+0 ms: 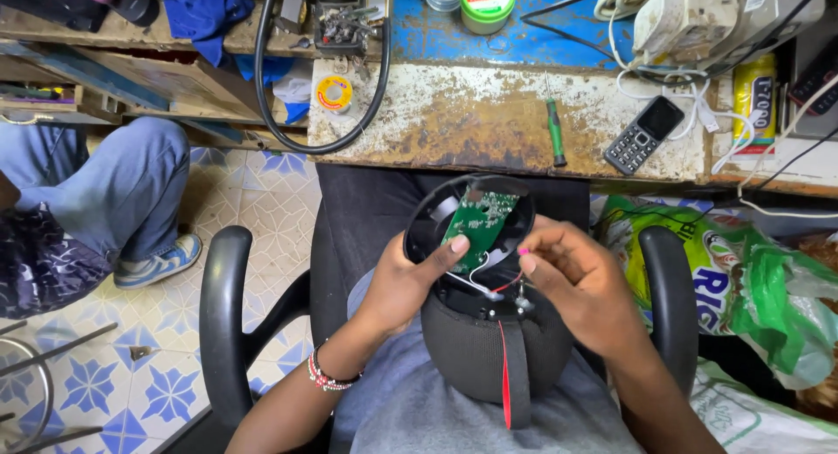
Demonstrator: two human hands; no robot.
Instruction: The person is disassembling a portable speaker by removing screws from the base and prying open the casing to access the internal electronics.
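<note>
My left thumb and fingers (449, 247) are pressed on the lower edge of a green circuit board (478, 220), pinching it so it stands tilted up out of the black round cap (436, 211) that the left hand (403, 284) cradles from the side. My right fingertips (526, 260) are drawn close together just beside the board's lower corner, over the thin white and red wires (489, 284) that run from the board down into the speaker body (489, 349). I cannot tell for certain whether they pinch a wire or only touch it; the right hand (580, 284) hides the contact.

I judge the work to be mid-disassembly: the cap is lifted off the fabric-covered speaker, which rests upright in my lap with its red-lined strap (515, 375) toward me, and the board is being freed or inspected while tethered by its leads. The next move, as I read it, calls for a delicate grip and little pull, since the wires are short and thin and a tug could tear a joint.

Further out, the rusty workbench (454, 122) lies just beyond my knees, carrying a green-handled screwdriver (555, 131), a small keypad phone (644, 133) and a roll of solder (333, 93). The black chair arms (225, 314) flank me, a green plastic bag (742, 271) sits to my right, and another person's jeans leg (122, 192) shows at the left.
</note>
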